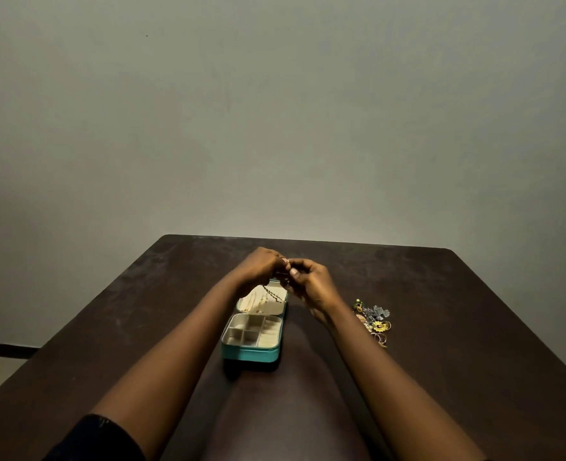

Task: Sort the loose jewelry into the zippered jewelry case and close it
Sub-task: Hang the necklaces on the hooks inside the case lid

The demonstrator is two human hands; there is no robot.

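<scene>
A teal jewelry case (250, 353) lies open on the dark table, its cream compartments toward me and its lid laid flat behind. Thin gold chains (254, 302) hang inside the lid. My left hand (260, 266) and my right hand (311, 284) meet above the lid's far edge, fingertips pinched together on a dark beaded chain (272, 293) that drapes down across the lid lining. A pile of loose jewelry (373, 322), with yellow, green and grey pieces and rings, sits on the table to the right of the case.
The dark brown table (458, 344) reaches to a plain grey wall behind. Its left edge runs diagonally at the lower left, with floor beyond it. My forearms cross the table on both sides of the case.
</scene>
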